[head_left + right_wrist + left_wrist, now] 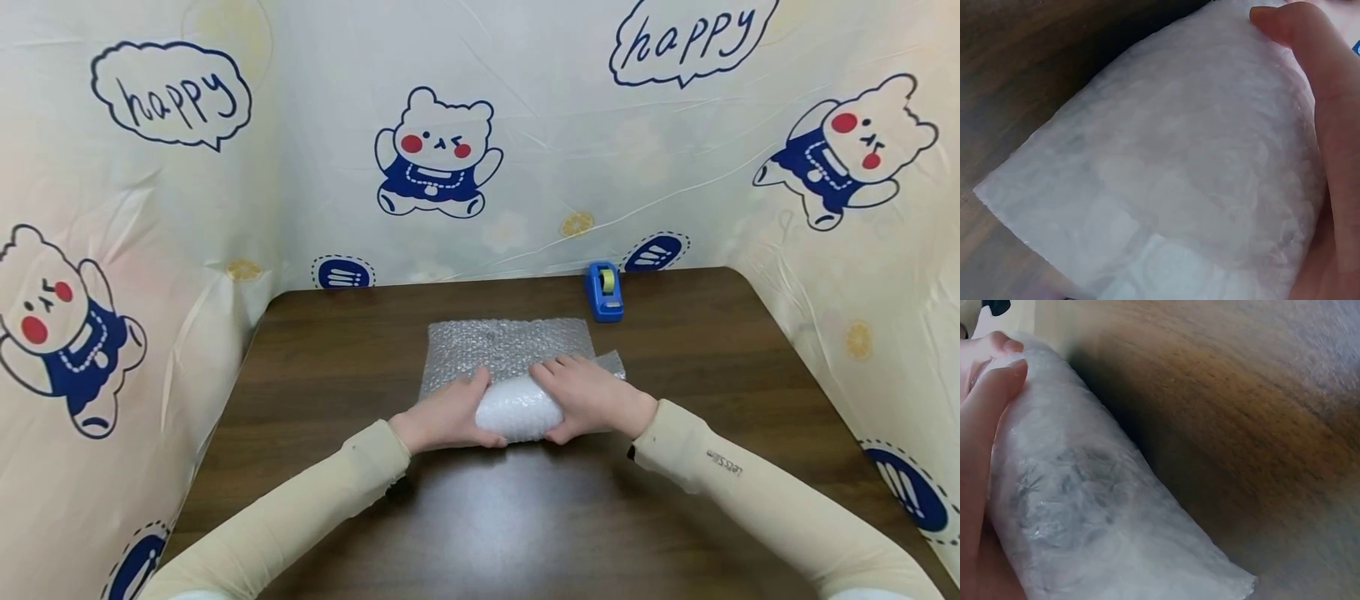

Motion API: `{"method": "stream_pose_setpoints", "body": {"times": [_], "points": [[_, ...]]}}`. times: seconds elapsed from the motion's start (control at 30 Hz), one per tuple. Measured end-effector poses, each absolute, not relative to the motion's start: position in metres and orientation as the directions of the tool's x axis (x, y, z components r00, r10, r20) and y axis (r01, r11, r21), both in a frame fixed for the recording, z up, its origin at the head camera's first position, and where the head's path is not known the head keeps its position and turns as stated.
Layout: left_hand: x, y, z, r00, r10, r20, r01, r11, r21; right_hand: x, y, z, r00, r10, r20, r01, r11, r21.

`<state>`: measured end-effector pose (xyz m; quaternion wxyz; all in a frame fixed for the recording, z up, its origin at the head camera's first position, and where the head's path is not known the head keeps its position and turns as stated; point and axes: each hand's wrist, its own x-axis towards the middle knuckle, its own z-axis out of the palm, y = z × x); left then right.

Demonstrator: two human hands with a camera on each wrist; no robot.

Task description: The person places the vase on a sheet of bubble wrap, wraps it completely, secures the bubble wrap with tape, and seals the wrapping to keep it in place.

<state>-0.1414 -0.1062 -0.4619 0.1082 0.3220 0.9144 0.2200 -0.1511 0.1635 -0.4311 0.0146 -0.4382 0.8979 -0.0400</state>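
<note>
A white object wrapped in bubble wrap (519, 408) lies as a rolled bundle between both hands near the middle of the table. My left hand (452, 410) grips its left end, the thumb on the near side. On the right end my right hand (588, 396) has its fingers curled over the top and its thumb toward me. Behind the bundle a flat stretch of bubble wrap (510, 343) spreads over the table. Both wrist views show the wrapped bundle (1079, 487) close up, its layers hiding what is inside. A loose wrap edge (1029, 212) sticks out past the right hand.
A blue tape dispenser (604, 292) with a yellowish roll stands at the table's back edge, right of the wrap. The brown wooden table (337, 333) is enclosed on the left, back and right by printed cloth (322, 150).
</note>
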Motion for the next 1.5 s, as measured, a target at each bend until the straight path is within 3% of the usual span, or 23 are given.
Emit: {"method": "stream_pose_setpoints", "body": {"times": [0.2,0.57,0.93,1.17,1.33,1.5], "points": [[-0.14,-0.109,-0.466,-0.735,0.674,0.072,0.666,0.699,0.26,-0.157,0.162,-0.434,-0.632,-0.773,-0.053,-0.768,0.634,-0.092],[-0.118,-0.101,-0.47,-0.709,0.65,0.273,0.684,0.729,0.042,-0.164,0.163,-0.435,-0.629,-0.777,-0.033,-0.768,0.627,-0.132],[-0.128,-0.103,-0.479,-0.724,0.643,0.25,0.679,0.728,0.091,-0.17,0.164,-0.434,-0.617,-0.787,-0.025,-0.783,0.617,-0.083],[-0.138,-0.104,-0.474,-0.738,0.664,0.118,0.673,0.713,0.196,-0.166,0.166,-0.428,-0.599,-0.8,0.024,-0.8,0.599,0.014],[-0.142,-0.106,-0.47,-0.764,0.645,0.021,0.624,0.73,0.279,-0.157,0.171,-0.424,-0.632,-0.775,0.02,-0.775,0.631,-0.043],[-0.143,-0.106,-0.471,-0.771,0.636,0.036,0.608,0.719,0.337,-0.155,0.177,-0.426,-0.649,-0.76,0.013,-0.759,0.647,-0.079]]}}
